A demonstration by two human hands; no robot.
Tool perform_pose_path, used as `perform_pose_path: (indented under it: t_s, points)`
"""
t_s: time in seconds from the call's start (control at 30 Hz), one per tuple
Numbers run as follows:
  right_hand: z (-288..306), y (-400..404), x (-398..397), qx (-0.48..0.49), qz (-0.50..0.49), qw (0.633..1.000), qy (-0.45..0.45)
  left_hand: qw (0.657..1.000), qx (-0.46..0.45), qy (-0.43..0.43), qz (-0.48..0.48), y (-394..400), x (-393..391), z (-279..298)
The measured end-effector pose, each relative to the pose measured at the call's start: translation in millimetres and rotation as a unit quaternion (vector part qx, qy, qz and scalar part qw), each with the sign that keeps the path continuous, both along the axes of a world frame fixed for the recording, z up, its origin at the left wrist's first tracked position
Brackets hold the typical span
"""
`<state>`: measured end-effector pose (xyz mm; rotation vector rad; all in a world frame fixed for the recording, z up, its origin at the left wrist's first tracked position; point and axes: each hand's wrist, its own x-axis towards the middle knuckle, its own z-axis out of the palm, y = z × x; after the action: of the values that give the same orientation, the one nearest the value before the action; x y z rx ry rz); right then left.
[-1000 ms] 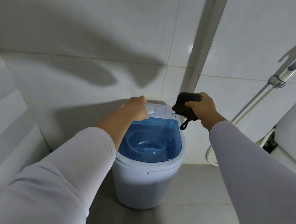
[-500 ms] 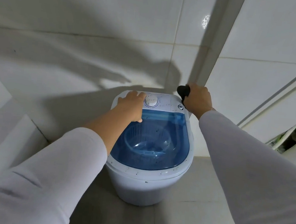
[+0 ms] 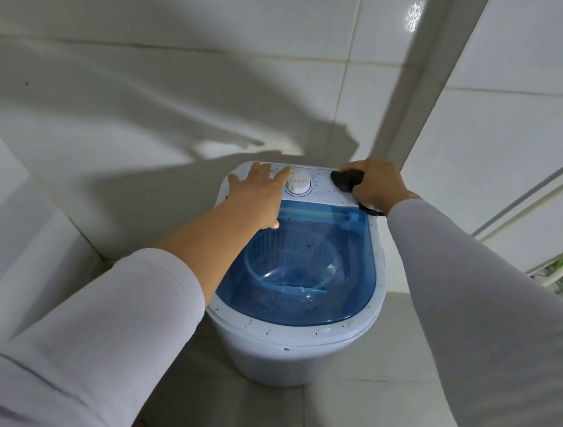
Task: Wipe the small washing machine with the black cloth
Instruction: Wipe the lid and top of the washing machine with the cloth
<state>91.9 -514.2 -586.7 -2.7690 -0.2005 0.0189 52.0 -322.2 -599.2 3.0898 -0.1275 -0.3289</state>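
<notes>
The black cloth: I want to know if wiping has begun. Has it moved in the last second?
Yes. The black cloth, held by the right hand, came down onto the washing machine's panel, right of the dial.

White tiled walls [image 3: 153, 29] — perhaps grey floor [image 3: 374, 411]

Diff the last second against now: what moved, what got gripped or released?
The right hand, gripping the black cloth throughout, came down from above the washing machine's back right corner and now presses the cloth onto the control panel there. The left hand went from curled on the back left of the top to lying flat, fingers reaching beside the dial. Nothing released. The machine and its blue lid stayed put.
</notes>
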Motion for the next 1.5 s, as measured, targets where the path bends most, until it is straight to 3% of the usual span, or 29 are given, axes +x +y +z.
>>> perform_pose_path:
  t_s: [0.63, 0.87, 1.07, 1.23, 1.37, 1.5]
  points:
    - [-6.9, -9.1, -34.5, -0.082, 0.041, 0.996, -0.009, 0.995, 0.051, -0.031, -0.083, -2.3, -7.5, -1.2]
    - [2.6, -10.3, -38.4, -0.068, 0.004, 0.998, 0.014, 0.994, 0.054, -0.026, -0.087, -2.4, -9.5, -4.1]
    - [19.6, -30.0, -19.8, 0.046, -0.110, 0.992, -0.039, 0.994, 0.056, -0.028, -0.085, -2.9, -7.4, -5.5]
    - [11.4, -18.2, -2.4, 0.068, -0.088, 0.993, -0.030, 0.994, 0.054, -0.024, -0.088, -3.6, -6.5, -5.6]
    - [3.4, -8.3, 2.0, 0.023, -0.038, 0.999, 0.016, 0.994, 0.055, -0.029, -0.091, -3.2, -6.7, -5.9]
    - [0.1, -10.8, 0.3, 0.035, -0.051, 0.998, 0.013, 0.994, 0.055, -0.029, -0.089, -2.3, -6.1, -5.5]
